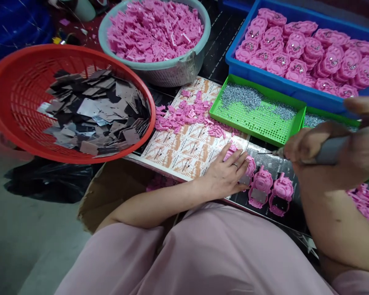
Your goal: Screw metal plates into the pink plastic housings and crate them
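My left hand point(219, 174), with a ring on one finger, lies with fingers stretched over pink plastic casings point(249, 166) at the left end of a short row. Its palm and fingers partly hide them. Two more pink casings stand uncovered to the right: one holds a grey plate point(259, 196), the other a black plate point(279, 203). My right hand point(304, 143) is closed around a grey power screwdriver point(330, 149), slightly blurred. The thin bit point(266, 153) points left above the table, close to the casings and apart from my left fingers.
A red basket point(10, 137) of thin plates stands left. Behind it, a pale basin point(172, 67) holds small pink parts; more pink parts point(190, 110) lie on the patterned board point(172, 153). A green tray point(249, 116) holds screws. Stacked pink casings fill a blue crate point(233, 61).
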Demonstrator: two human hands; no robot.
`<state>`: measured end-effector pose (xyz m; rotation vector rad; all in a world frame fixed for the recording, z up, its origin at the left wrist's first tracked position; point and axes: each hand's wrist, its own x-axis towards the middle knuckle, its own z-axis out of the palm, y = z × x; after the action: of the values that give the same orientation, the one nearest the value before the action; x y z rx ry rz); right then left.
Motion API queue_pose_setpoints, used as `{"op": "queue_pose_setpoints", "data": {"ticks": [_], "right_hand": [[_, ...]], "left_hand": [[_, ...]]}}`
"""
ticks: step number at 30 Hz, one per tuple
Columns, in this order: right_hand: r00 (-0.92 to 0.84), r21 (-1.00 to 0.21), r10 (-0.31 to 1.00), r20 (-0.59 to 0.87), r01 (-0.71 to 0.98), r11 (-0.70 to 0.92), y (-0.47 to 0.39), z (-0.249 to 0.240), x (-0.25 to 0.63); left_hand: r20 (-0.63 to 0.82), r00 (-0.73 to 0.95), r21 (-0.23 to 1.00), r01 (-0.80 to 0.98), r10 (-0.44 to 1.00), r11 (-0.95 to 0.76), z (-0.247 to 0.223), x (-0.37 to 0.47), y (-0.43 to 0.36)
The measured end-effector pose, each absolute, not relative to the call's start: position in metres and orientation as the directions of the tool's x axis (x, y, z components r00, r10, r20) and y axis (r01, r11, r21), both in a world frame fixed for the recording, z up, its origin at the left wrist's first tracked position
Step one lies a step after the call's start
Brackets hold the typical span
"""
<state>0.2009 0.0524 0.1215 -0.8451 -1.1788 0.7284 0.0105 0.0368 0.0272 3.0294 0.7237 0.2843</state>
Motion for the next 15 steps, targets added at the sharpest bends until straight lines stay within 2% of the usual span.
{"op": "queue_pose_setpoints", "data": {"ticks": [3, 15], "right_hand": [[0.184, -0.807, 0.810, 0.557, -0.114, 0.580, 0.036, 0.111, 0.187], [0.132, -0.812, 0.825, 0.549, -0.148, 0.564, 0.039, 0.081, 0.181]], "left_hand": [[0.198, 0.875, 0.070, 0.438, 0.443, -0.896, 0.028, 0.011, 0.037], [0.193, 0.873, 0.071, 0.444, 0.449, -0.893, 0.028, 0.012, 0.036]]}}
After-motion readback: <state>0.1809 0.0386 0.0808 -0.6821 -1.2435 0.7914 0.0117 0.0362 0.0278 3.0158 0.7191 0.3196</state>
